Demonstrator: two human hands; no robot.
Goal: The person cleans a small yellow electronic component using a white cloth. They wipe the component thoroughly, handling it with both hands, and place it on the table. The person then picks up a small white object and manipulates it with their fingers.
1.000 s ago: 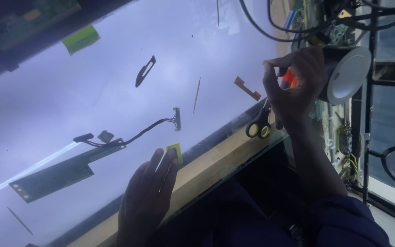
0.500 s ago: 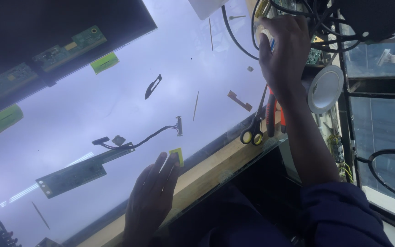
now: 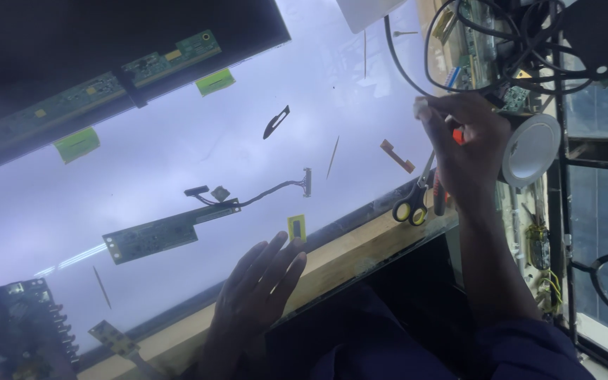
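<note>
My left hand (image 3: 258, 292) lies flat and open on the near edge of a glowing white panel (image 3: 177, 169), fingers spread, just below a small yellow tag (image 3: 296, 227). My right hand (image 3: 467, 151) hovers at the panel's right side, fingers closed around a small red object (image 3: 457, 135), with a white bit at the fingertips. Yellow-handled scissors (image 3: 411, 205) lie right under that hand. A long green circuit board (image 3: 153, 237) with a thin cable and connector (image 3: 276, 188) lies in the middle of the panel.
A dark blade-shaped piece (image 3: 276, 121), a thin stick (image 3: 332, 156) and a brown strip (image 3: 397, 156) lie on the panel. A white tape roll (image 3: 529, 149) and tangled black cables (image 3: 515, 42) crowd the right. A wooden strip (image 3: 346, 257) runs along the near edge.
My right hand went up toward the black cables and has come back down beside the tape roll. My left hand stayed on the near edge. The view has shifted.
</note>
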